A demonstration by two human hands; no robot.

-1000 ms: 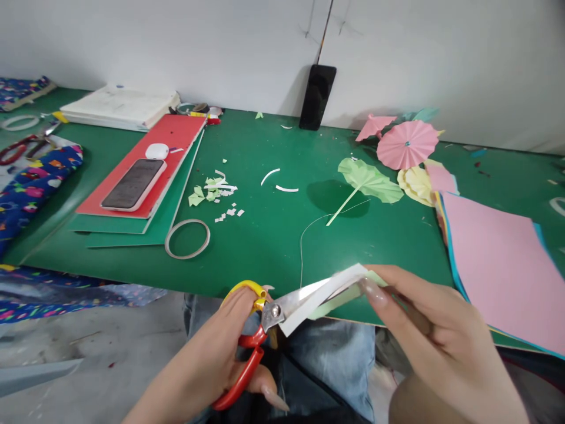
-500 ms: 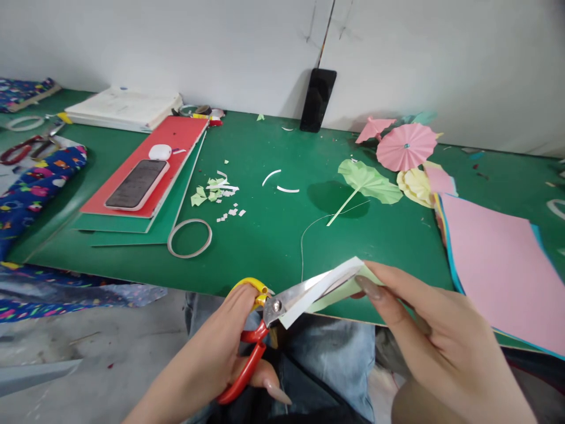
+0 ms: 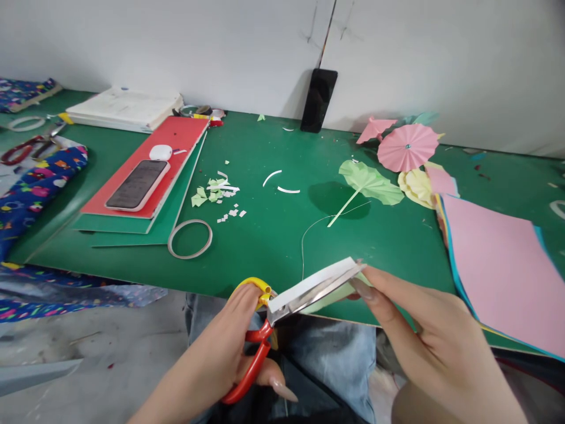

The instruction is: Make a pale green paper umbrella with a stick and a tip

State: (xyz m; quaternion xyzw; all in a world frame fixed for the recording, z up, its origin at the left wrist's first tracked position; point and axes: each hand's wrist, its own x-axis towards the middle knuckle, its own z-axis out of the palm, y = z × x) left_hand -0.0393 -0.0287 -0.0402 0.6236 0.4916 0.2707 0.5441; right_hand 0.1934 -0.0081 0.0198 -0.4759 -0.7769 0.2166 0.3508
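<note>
My left hand (image 3: pixel 225 347) is wrapped round the handles of a pair of scissors (image 3: pixel 304 297), one handle yellow and the other red. Its blades point right and look nearly closed. A narrow white paper strip (image 3: pixel 311 284) lies along the upper side of the blades. Pinched between the thumb and fingers of my right hand (image 3: pixel 424 324) is a pale green paper (image 3: pixel 336 296), partly hidden behind the blades and fingertips. Beyond the hands, a green paper leaf (image 3: pixel 371 182) with a thin stem rests on the table.
Paper scraps (image 3: pixel 216 191) and a tape ring (image 3: pixel 189 238) lie left of centre. A phone (image 3: pixel 138 185) sits on a red board (image 3: pixel 185 138). Another phone (image 3: pixel 318 100) leans on the wall. Pink paper umbrella (image 3: pixel 406 147) and coloured sheets (image 3: pixel 507 265) are at right.
The scissor blades have closed further along the paper. The white strip has shifted up and left over the blades, and my left hand has moved slightly right.
</note>
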